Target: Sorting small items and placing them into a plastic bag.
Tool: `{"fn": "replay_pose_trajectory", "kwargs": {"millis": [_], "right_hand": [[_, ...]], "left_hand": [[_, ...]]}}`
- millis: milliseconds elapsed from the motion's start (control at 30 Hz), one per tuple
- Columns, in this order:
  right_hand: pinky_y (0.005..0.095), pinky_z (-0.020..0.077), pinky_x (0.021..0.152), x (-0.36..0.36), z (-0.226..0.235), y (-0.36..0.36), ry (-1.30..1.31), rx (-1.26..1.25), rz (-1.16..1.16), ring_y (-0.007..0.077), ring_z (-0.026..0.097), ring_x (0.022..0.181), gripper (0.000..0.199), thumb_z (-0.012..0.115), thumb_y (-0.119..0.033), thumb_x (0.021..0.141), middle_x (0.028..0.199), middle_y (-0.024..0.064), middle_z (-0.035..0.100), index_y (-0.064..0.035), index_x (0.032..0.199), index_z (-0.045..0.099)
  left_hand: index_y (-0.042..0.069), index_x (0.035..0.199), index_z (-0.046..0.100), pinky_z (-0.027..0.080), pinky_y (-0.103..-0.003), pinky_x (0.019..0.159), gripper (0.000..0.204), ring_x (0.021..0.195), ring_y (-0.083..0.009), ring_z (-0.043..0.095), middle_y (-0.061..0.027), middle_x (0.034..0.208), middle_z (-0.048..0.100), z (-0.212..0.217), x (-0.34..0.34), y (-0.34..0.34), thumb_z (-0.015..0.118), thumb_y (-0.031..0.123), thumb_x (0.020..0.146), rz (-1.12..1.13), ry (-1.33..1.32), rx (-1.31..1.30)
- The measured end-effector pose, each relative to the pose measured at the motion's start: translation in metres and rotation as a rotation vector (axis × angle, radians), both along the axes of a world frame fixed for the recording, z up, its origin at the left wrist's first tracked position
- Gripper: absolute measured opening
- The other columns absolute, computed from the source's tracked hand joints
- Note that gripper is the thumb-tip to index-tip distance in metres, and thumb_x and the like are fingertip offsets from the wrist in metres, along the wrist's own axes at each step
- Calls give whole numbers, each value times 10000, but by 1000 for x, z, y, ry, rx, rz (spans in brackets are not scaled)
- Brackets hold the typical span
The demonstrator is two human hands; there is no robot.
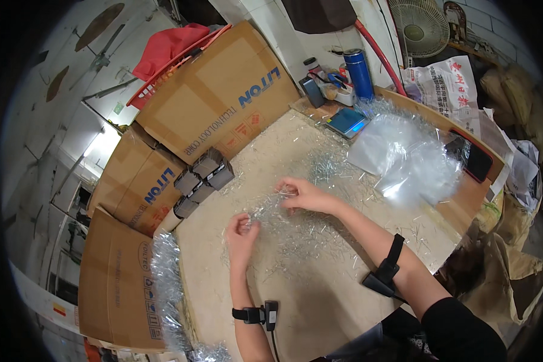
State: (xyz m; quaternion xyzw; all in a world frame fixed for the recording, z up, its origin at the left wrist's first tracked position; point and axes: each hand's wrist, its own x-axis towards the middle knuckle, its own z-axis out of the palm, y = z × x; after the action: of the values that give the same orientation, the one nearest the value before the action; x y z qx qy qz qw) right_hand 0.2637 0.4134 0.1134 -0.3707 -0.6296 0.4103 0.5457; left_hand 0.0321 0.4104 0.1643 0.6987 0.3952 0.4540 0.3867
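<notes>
Over the middle of a pale tabletop (308, 301), my left hand (241, 236) has its fingers curled toward the thumb. Just right of it and a little farther off, my right hand (306, 196) is bent inward, fingers and thumb curled. Something thin and shiny glints between the two hands; what each holds is too small to make out. Loose thin metal pins (311, 241) lie spread beneath and around both hands. A denser heap of pins (326, 164) sits beyond my right hand. Each forearm wears a black strap with a small device.
Several dark grey small boxes (216, 172) stand at the left edge before tall cardboard cartons (217, 90). Clear plastic bags (404, 154) cover the right side, near a phone (479, 164). A small scale (347, 122) and blue flask (359, 73) stand at the back. Silvery strands (168, 289) line the left edge.
</notes>
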Motion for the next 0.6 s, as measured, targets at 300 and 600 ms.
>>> {"fn": "replay_pose_trajectory", "kwargs": {"millis": [300,600], "right_hand": [[243,442,600,-8,11,-2,254,26,-228,90,549,703,372,689,-40,799,794,14,559,-75,1138,540],[265,536,584,6,29,-18,448,-300,-4,154,657,639,187,682,-69,855,795,61,634,-36,991,559]], "left_hand": [[41,954,648,416,-220,699,144,761,-60,518,33,824,599,9,-2,23,698,161,891,296,-54,157],[-3,1246,502,482,-298,787,418,959,-143,558,-84,1153,586,-43,56,-7,647,38,857,23,93,-113]]}}
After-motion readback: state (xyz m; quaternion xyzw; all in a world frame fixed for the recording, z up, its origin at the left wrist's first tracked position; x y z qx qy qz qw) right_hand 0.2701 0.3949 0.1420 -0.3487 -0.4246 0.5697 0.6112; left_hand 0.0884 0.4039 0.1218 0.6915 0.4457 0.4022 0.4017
